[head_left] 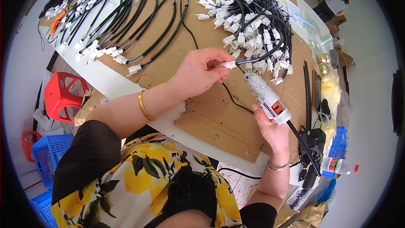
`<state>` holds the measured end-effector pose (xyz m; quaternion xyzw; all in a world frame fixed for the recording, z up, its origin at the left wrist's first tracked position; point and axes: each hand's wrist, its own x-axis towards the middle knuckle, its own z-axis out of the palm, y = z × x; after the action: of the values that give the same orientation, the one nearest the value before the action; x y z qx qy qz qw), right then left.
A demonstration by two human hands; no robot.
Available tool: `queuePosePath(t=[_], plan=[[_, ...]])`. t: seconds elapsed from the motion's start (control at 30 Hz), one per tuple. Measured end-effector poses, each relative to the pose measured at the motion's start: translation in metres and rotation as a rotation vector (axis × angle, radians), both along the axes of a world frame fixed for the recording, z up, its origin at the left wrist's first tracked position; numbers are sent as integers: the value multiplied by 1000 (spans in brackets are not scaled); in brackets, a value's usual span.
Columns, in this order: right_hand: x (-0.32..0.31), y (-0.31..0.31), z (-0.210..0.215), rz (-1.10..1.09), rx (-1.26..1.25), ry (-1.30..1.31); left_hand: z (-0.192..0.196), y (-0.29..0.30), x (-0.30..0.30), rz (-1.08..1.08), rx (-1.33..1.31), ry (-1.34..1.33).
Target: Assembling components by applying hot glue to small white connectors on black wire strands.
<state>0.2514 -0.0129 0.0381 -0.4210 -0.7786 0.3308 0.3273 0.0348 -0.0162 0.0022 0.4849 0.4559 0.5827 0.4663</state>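
Nearest, below the worktop (114,77), is the person's lemon-patterned top (137,175), with a forearm reaching out on either side. The right hand (273,131) wraps the rear of a white, crusted tool (263,93), probably a hot-glue gun; its thumb lies along the casing, while the other fingers are mostly hidden beneath. The tool points up and to the left, over brown cardboard (223,122).

Slightly farther off, the left hand (198,74) narrows its thumb and forefinger to a pinch on a white connector (229,64). The connector sits right at those fingertips, its wired end facing right, toward the tool's nozzle. The nozzle is just beside the wires; whether it touches them I cannot tell.

The step in hand looks like applying glue where wires enter the connector. The next move likely calls for keeping the pinch steady and the tip lined up with that joint.

Beyond the hands, the held cable runs into a heap of black cables with white connectors (257,29). Farther left, more plugged cables (120,59) lie in a curved row. A person (335,4) stands in the far right background.
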Motion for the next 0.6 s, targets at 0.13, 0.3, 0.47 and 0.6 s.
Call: queuePosePath(t=[0.13, 0.3, 0.47, 0.6], plan=[[-2, -1, 5, -22, -32, 13, 7, 1, -4, -165, -78, -167], [0, -2, 5, -32, -18, 9, 11, -2, -7, -203, -175, -298], [4, -3, 6, -115, -194, -1, 10, 0, -7, -202, -182, -377], [2, -2, 4, -76, -155, 32, 10, 1, -7, -240, -177, -371]])
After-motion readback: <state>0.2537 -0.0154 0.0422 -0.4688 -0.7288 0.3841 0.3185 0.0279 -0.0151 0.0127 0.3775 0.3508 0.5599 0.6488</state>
